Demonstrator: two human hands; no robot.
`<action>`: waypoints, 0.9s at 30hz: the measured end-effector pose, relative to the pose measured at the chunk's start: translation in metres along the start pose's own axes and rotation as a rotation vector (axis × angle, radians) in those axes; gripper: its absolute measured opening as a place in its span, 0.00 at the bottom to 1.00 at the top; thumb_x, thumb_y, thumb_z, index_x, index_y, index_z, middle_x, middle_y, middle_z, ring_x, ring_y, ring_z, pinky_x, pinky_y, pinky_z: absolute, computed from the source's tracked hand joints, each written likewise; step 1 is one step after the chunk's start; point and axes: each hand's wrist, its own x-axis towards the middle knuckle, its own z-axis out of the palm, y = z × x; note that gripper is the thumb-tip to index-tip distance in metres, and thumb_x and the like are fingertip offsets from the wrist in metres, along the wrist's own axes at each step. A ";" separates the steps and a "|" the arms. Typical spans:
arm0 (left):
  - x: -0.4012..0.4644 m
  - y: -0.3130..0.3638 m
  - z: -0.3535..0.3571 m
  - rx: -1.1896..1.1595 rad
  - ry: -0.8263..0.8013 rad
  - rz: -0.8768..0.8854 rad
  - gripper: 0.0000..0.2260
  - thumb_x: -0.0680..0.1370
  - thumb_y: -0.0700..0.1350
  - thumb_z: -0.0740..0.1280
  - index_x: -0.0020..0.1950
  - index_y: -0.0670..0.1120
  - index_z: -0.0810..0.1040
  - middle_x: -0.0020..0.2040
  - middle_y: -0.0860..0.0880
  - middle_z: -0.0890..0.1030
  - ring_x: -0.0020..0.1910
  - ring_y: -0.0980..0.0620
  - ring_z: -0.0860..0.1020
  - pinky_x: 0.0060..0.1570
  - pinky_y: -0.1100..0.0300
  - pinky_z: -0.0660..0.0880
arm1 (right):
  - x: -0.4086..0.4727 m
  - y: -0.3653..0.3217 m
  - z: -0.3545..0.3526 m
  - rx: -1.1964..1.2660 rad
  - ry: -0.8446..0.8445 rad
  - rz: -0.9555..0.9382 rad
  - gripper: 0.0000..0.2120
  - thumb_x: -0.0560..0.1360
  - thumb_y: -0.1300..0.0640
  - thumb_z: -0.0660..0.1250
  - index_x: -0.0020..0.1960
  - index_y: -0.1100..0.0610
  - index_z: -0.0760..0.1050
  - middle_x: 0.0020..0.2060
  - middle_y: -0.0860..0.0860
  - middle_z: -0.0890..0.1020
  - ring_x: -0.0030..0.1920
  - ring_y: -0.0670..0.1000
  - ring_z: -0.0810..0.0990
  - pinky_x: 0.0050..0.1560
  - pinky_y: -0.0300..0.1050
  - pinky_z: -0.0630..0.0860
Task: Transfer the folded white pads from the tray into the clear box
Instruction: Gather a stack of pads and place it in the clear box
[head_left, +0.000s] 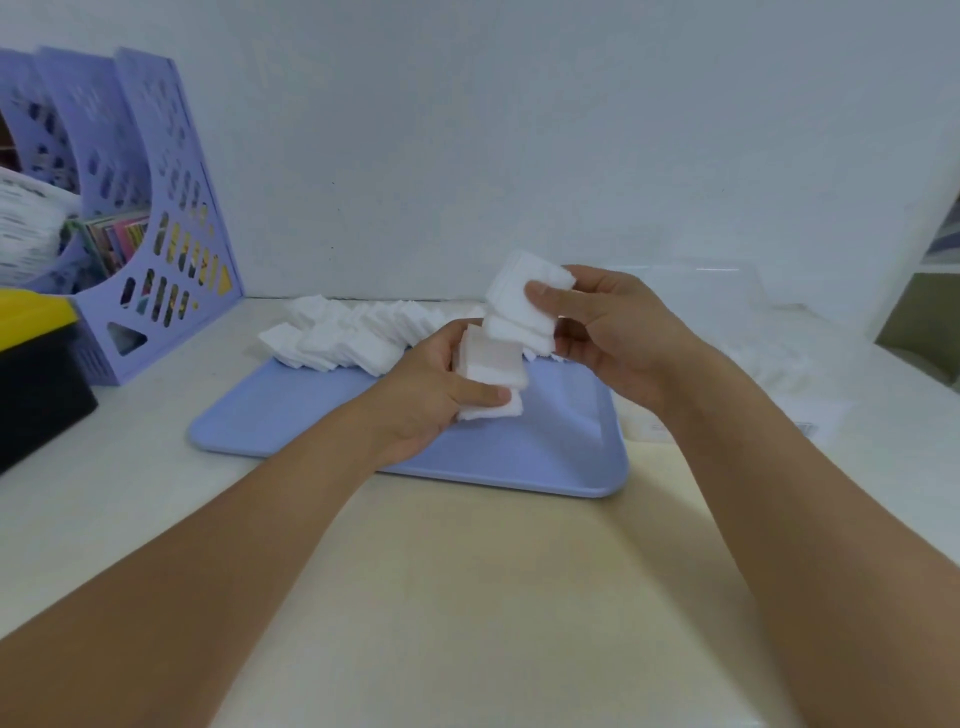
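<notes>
A light blue tray (322, 415) lies on the table in front of me. Along its far edge sits a heap of folded white pads (353, 332). Above the tray my left hand (431, 395) grips a small stack of pads (491, 364) between thumb and fingers. My right hand (613, 327) pinches another stack of pads (519, 296) just above it, thumb on top. The clear box (779, 332) stands to the right, behind my right hand, with white pads inside; its walls are faint against the wall.
A purple magazine file rack (156, 234) with papers stands at the back left. A black and yellow box (36, 374) sits at the left edge. Something brown (919, 332) shows at the far right. Beige tabletop (467, 597) stretches toward me.
</notes>
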 end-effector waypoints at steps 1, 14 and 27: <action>0.000 0.000 -0.001 -0.003 -0.015 -0.004 0.27 0.73 0.28 0.72 0.68 0.49 0.74 0.66 0.43 0.79 0.65 0.43 0.79 0.63 0.38 0.76 | -0.001 0.001 0.000 -0.031 -0.031 0.004 0.11 0.77 0.63 0.72 0.57 0.67 0.80 0.49 0.61 0.83 0.48 0.59 0.80 0.55 0.56 0.79; -0.001 0.002 -0.001 -0.135 -0.113 -0.025 0.24 0.77 0.32 0.68 0.72 0.46 0.72 0.68 0.41 0.78 0.66 0.41 0.78 0.60 0.46 0.78 | 0.001 0.006 0.004 -0.183 0.119 -0.139 0.01 0.76 0.59 0.73 0.47 0.57 0.83 0.37 0.48 0.82 0.36 0.44 0.79 0.36 0.37 0.73; -0.004 0.005 0.001 -0.029 -0.135 0.017 0.32 0.73 0.28 0.72 0.73 0.49 0.71 0.67 0.43 0.78 0.66 0.44 0.78 0.63 0.43 0.77 | -0.003 0.007 -0.002 -0.463 -0.087 -0.003 0.20 0.70 0.60 0.79 0.60 0.52 0.80 0.53 0.51 0.82 0.48 0.51 0.83 0.52 0.48 0.82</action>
